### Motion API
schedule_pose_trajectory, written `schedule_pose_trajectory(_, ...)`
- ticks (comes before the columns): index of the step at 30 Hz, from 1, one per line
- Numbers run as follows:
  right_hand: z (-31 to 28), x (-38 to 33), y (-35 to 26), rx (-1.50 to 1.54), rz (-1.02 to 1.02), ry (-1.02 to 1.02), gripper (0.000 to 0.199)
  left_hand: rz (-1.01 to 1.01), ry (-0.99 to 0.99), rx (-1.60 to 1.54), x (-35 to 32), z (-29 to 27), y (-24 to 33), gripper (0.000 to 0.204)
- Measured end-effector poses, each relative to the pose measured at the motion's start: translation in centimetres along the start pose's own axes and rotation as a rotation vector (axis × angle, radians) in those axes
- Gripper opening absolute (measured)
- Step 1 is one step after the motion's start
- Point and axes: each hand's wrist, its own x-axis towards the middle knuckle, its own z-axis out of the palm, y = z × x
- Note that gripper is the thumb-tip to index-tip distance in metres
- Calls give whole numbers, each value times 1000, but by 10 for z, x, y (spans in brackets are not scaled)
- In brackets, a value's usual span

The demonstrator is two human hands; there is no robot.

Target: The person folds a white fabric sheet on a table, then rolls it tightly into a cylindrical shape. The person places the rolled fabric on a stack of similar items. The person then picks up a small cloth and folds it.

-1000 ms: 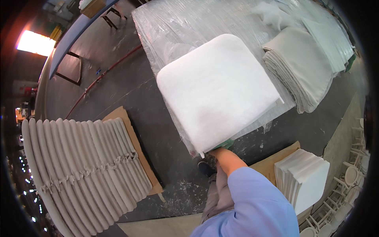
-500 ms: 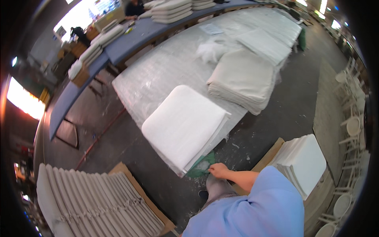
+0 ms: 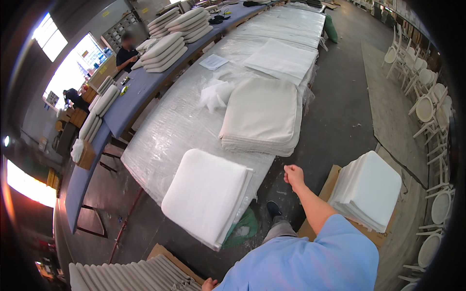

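Note:
My right hand (image 3: 293,175) is out over the dark floor beside the plastic-covered table, its fingers curled in a loose fist with nothing visible in them. Closest to it are a stack of beige fabric covers (image 3: 262,109) and, on the near corner, a stack of white square foam pads (image 3: 206,189). At the lower edge, only part of my left hand (image 3: 209,284) shows, low beside a row of grey-beige cushions (image 3: 126,279); its fingers are mostly hidden. A green bag (image 3: 242,228) hangs below the table's near corner.
On the right, more white pads (image 3: 371,186) stand on cardboard. White chairs (image 3: 424,109) line the far right. Past the plastic-covered table (image 3: 160,140) runs a blue table (image 3: 121,109) with cushion stacks (image 3: 167,51). A person (image 3: 127,53) in dark clothing is behind it.
My right hand has left the green bag and moved forward and right. My left hand has come into view at the lower edge. The view has shifted, showing more of the far tables.

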Motion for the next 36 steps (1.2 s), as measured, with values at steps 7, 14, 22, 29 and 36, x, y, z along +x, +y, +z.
schedule_pose_trajectory(7, 29, 131, -64, -28, 152, 420, 21, -287, 107, -530, 34, 78, 124, 45)
schedule_pose_trajectory(14, 28, 171, -58, -398, 74, 586, 20, -67, 80, -115, 34, 112, 152, 39)
schedule_pose_trajectory(22, 45, 176, -76, -13, 290, 472, 30, -221, 217, -214, 12, 103, 136, 37)
schedule_pose_trajectory(29, 37, 177, -88, 26, 351, 469, 15, -134, 326, -356, 15, 124, 126, 35)
schedule_pose_trajectory(36, 59, 166, -112, -228, -113, 473, 21, -300, 264, -279, 10, 134, 111, 52)
